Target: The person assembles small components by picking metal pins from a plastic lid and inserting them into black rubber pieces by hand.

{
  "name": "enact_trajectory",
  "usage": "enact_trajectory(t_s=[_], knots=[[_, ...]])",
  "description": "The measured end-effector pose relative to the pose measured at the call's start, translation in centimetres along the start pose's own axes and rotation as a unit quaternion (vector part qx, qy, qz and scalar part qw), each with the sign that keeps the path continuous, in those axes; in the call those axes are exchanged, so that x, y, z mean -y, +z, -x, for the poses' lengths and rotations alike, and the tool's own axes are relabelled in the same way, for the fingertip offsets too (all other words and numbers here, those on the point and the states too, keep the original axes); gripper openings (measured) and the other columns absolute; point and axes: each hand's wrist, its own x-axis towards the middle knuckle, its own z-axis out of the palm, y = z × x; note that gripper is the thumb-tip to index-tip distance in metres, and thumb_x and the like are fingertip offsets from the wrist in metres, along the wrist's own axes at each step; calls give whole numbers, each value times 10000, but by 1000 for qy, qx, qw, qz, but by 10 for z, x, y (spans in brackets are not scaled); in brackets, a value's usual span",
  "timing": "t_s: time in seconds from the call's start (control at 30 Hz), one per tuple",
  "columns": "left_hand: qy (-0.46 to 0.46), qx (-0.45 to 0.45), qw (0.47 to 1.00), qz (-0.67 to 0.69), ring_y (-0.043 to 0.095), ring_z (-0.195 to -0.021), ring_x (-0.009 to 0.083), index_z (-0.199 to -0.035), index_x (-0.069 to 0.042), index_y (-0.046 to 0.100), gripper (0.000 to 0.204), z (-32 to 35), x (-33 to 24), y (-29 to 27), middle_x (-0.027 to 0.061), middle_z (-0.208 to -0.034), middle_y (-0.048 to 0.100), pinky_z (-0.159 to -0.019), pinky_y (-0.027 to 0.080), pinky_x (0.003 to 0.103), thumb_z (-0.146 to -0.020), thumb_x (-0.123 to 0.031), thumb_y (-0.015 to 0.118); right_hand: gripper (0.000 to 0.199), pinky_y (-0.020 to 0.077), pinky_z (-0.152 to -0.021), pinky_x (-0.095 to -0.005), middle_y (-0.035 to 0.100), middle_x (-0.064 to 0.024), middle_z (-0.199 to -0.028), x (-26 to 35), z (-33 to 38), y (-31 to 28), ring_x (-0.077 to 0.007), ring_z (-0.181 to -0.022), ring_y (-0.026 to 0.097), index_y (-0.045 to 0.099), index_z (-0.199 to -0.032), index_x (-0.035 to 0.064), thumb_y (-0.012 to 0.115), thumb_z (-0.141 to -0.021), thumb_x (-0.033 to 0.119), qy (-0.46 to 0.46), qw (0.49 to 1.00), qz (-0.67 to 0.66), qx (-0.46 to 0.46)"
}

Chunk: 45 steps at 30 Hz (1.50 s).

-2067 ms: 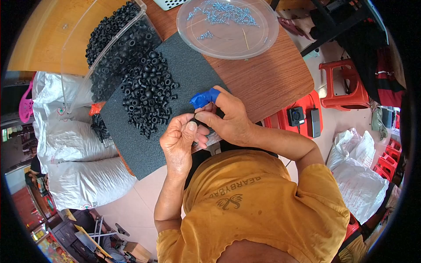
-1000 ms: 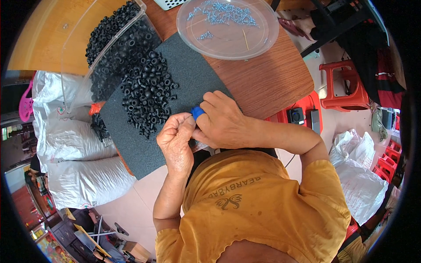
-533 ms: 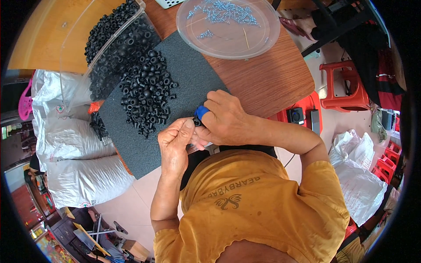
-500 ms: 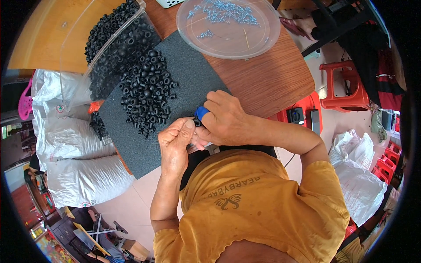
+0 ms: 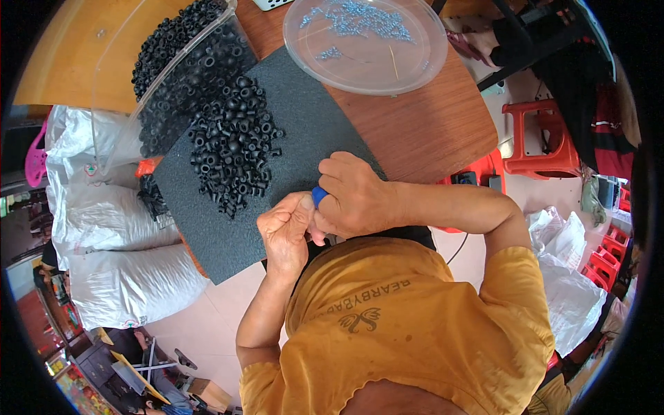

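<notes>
My left hand (image 5: 285,232) and my right hand (image 5: 354,197) meet over the near edge of a dark grey foam mat (image 5: 315,114). Left thumb and fingers are pinched together against the curled fingers of the right. A small black ring-shaped part showed between them half a second ago; now the fingers hide it. Round a right finger sits a blue band (image 5: 319,196). Beyond the left hand, a pile of small black rubber-like parts (image 5: 235,149) lies on the mat, some ring-shaped, some domed.
A see-through bin (image 5: 187,55) of the same black parts stands at the far left. On the brown table (image 5: 429,131) lies a round plastic lid (image 5: 415,66) with small light-blue pieces. White sacks (image 5: 124,221) line the left; a red stool (image 5: 543,138) stands right.
Both hands have shifted slightly nearer and to the right, still together. The black part between the fingertips has gone out of sight as the fingers closed and turned.
</notes>
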Motion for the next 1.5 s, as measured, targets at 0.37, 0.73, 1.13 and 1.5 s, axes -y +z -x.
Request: enact_trajectory(t_s=[0.37,0.73,1.13,1.5], knots=[[-36,-15,998,49,497,-441,103,-879,69,600,319,-3,-7,3,93,-641,593,-391,403,215,-923,-237,520,311,320,-438,-354,376,-66,-511,-15,-8,-1,-236,-512,423,376,-509,93,678,-527,164,34,998,37,-28],[-20,-21,999,25,523,-440,119,-951,67,592,238,2,-3,-2,130,-671,622,-405,410,208,-905,-162,540,295,422,-467,-423,493,-160,-501,-120,-112,-69,-319,-499,525,516,-546,18,644,-699,236,60,956,273,-84],[-17,4,999,36,535,-486,92,-986,60,584,202,1,-1,-1,110,-696,621,-422,422,198,-912,-117,521,206,472,-692,-464,591,-287,-749,-227,-173,-95,-418,-766,595,603,-739,-52,625,-665,140,270,906,321,-57],[4,2,1000,-29,528,-517,60,-990,31,594,187,5,0,2,72,-699,620,-451,424,178,-912,-124,526,160,401,-580,-395,540,-120,-697,-69,-56,-7,-305,-681,512,537,-763,23,674,-699,75,183,980,52,57]])
